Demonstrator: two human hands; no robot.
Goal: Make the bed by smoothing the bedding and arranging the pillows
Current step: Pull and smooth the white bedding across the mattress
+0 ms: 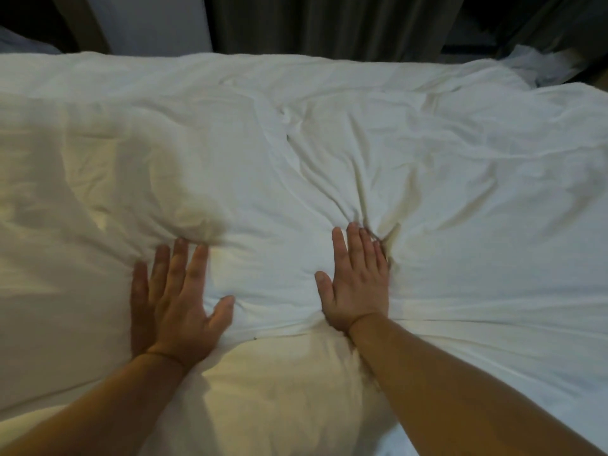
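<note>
A white duvet (329, 153) covers the whole bed and is full of creases, with folds bunched ahead of my right fingertips. My left hand (174, 301) lies flat on it at lower left, fingers straight and spread, pressing the cloth down. My right hand (357, 281) presses flat too, a little to the right of centre, fingers straight and close together. A puffed bulge of bedding (289, 390) rises between my forearms near the front edge. No separate pillow can be made out.
Dark curtains (329, 24) hang behind the far side of the bed. A pale panel (158, 21) stands at the back left. More crumpled white cloth (539, 64) lies at the far right corner.
</note>
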